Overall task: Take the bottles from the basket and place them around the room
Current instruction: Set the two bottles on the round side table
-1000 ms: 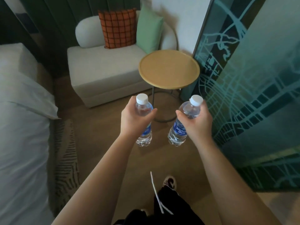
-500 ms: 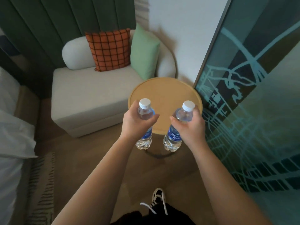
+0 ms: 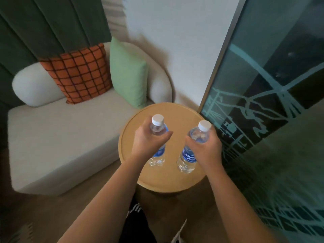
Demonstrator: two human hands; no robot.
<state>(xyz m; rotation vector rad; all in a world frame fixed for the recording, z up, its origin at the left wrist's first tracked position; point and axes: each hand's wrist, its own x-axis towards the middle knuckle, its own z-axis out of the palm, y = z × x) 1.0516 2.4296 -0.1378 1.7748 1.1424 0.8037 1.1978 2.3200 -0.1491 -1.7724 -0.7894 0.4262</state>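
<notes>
Wooden round side table (image 3: 177, 181) lies under both water bottles: left hand (image 3: 146, 144) grips one (image 3: 157, 142), right hand (image 3: 206, 148) the other (image 3: 188, 156). Bases seem just above it; neither placed yet, basket unseen.

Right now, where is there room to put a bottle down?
The round wooden table is bare along its near edge and its far rim beside the green cushion. Its middle is crowded: the left hand and right hand each hold a water bottle there. The sofa seat is bare too.
</notes>
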